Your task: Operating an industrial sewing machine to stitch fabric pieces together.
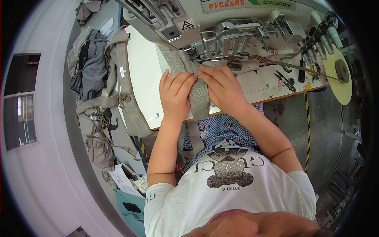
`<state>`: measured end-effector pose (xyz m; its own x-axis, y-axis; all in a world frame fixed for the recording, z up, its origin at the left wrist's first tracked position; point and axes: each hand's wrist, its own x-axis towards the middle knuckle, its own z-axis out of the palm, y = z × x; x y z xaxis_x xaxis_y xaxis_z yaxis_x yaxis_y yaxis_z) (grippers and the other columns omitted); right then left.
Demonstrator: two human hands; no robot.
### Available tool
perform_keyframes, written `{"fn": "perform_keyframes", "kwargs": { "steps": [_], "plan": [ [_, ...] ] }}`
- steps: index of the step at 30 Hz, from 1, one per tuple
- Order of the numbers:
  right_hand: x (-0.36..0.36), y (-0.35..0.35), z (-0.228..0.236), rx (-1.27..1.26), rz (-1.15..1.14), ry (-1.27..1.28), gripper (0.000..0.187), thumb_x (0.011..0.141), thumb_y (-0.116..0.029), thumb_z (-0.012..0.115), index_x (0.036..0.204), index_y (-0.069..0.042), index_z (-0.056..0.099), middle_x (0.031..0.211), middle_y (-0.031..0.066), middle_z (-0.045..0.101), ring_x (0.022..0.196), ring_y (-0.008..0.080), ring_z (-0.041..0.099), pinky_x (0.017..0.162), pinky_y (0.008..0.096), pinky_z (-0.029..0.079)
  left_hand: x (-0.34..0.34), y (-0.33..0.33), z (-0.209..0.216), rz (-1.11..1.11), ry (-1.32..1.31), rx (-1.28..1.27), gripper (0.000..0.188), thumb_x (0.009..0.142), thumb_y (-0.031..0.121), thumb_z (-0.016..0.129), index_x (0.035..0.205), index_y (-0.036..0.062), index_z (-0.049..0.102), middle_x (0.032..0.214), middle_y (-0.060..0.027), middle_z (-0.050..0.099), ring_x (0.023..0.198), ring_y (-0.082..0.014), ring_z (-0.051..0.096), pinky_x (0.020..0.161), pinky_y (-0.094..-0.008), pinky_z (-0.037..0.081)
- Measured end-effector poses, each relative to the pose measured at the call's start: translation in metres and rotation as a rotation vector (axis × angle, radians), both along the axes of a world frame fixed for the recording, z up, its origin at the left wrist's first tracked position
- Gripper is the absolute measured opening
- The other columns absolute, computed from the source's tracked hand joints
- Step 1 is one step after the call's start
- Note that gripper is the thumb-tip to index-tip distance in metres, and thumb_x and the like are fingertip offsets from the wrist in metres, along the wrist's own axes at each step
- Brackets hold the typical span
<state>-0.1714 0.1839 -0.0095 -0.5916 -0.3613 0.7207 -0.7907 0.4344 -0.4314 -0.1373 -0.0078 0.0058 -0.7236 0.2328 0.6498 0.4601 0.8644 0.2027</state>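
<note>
A grey woven fabric strip runs from under the head of an industrial sewing machine, across the white table, and over its front edge toward my lap. My left hand grips the strip's left edge, its fingertips on the cloth and its thumb out to the side. From the right, my right hand holds the same strip just below the needle area, fingers bent onto it. The fingertips of both hands are close together. Beneath the fingers, the cloth's underside is hidden.
Thread snips lie right on the white table. A narrow brown tape runs from a yellow disc to the machine. Grey garments are heaped at left, beside a long fabric band. A teal cloth carries a dark phone-like object.
</note>
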Motion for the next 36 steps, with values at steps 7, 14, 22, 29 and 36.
{"fn": "perform_keyframes", "kwargs": {
  "steps": [7,14,22,29,36],
  "plan": [
    [0.001,0.0,-0.002,0.004,-0.003,-0.007,0.05,0.077,0.004,0.07,0.127,0.005,0.071,0.135,0.0121,0.068,0.107,0.0319,0.063,0.093,0.0402,0.056,-0.002,0.0,0.0,0.009,-0.015,-0.002,0.036,0.082,-0.001,0.068,0.115,0.0123,0.077,0.122,0.0006,0.073,0.117,-0.0227,0.068,0.12,-0.0531,0.041],
    [0.001,0.0,-0.001,0.003,-0.003,-0.012,0.049,0.078,0.005,0.07,0.127,0.004,0.071,0.135,0.0117,0.068,0.107,0.0318,0.063,0.093,0.0402,0.056,-0.005,-0.001,0.0,0.013,-0.038,-0.003,0.038,0.083,-0.001,0.068,0.118,0.0127,0.076,0.125,0.001,0.072,0.119,-0.0231,0.067,0.121,-0.0533,0.04],
    [0.0,0.0,-0.002,-0.001,-0.002,-0.013,0.049,0.078,0.005,0.071,0.127,0.004,0.071,0.134,0.0112,0.068,0.107,0.0317,0.063,0.093,0.0402,0.056,-0.008,-0.003,0.002,0.024,-0.057,-0.016,0.04,0.084,-0.002,0.068,0.121,0.0129,0.075,0.128,0.001,0.072,0.121,-0.0238,0.065,0.122,-0.0536,0.039],
    [0.0,-0.001,-0.002,0.01,0.002,-0.02,0.05,0.078,0.003,0.072,0.128,0.002,0.071,0.136,0.0102,0.068,0.108,0.0315,0.062,0.095,0.0408,0.055,-0.01,-0.006,0.004,0.036,-0.085,-0.036,0.044,0.085,-0.003,0.067,0.125,0.0129,0.073,0.132,0.0003,0.07,0.125,-0.0246,0.064,0.123,-0.0541,0.038],
    [0.001,0.002,-0.002,0.02,0.007,-0.042,0.05,0.079,0.002,0.072,0.129,0.001,0.071,0.137,0.0094,0.067,0.11,0.0314,0.061,0.097,0.0411,0.054,-0.011,-0.003,0.003,0.045,-0.091,-0.025,0.045,0.086,-0.001,0.067,0.128,0.0128,0.073,0.135,0.0001,0.069,0.128,-0.0248,0.063,0.123,-0.0546,0.037]
  ]
}}
